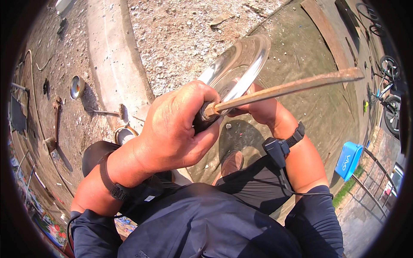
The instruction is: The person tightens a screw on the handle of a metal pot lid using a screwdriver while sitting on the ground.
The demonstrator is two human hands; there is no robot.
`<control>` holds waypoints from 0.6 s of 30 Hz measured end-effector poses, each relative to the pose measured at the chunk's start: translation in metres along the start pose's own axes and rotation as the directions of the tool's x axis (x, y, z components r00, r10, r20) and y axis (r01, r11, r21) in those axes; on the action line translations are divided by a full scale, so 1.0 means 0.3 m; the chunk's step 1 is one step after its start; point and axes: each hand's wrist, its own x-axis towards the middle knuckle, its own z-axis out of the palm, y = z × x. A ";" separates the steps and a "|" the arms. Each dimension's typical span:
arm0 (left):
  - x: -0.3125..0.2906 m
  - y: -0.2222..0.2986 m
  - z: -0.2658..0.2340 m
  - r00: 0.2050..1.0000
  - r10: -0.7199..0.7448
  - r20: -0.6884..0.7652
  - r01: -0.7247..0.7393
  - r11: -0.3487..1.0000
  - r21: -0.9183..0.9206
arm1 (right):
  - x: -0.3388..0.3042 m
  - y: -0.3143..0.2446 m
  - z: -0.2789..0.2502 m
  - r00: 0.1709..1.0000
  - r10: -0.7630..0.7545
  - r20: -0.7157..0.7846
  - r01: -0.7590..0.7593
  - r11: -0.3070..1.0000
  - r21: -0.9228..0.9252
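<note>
In front of my torso, my left hand (176, 124) is closed round the dark handle of a rusty screwdriver (292, 88). Its long shank points right and slightly up, ending in a flattened tip. Behind the shank, a shiny round metal dish (257, 51) with a wide rim stands tilted on edge. My right hand (269, 112) grips the dish's lower right side, thumb on the near face and other fingers partly hidden behind it. The dish's lower left edge lies close against my left hand; whether they touch is hidden.
A small metal bowl (77, 87), a hammer-like tool (121, 111), a long-handled hammer (49, 145) and a concrete strip (112, 47) lie to the left. At right are a wooden board (325, 32), a blue box (349, 161) on metal rails and a bicycle (390, 114).
</note>
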 end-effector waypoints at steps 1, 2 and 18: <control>0.004 0.011 0.007 0.998 0.018 0.060 -0.018 1.000 -0.009 | 0.008 0.016 -0.014 0.999 -0.009 0.037 0.010 1.000 -0.018; 0.005 0.024 0.014 0.992 0.037 0.120 -0.035 0.999 -0.018 | 0.026 0.058 -0.022 0.998 -0.066 0.014 0.066 0.998 -0.011; -0.049 0.100 0.105 0.948 0.115 0.297 -0.146 0.986 0.081 | 0.107 0.145 0.065 0.968 -0.226 0.104 0.249 0.852 -0.460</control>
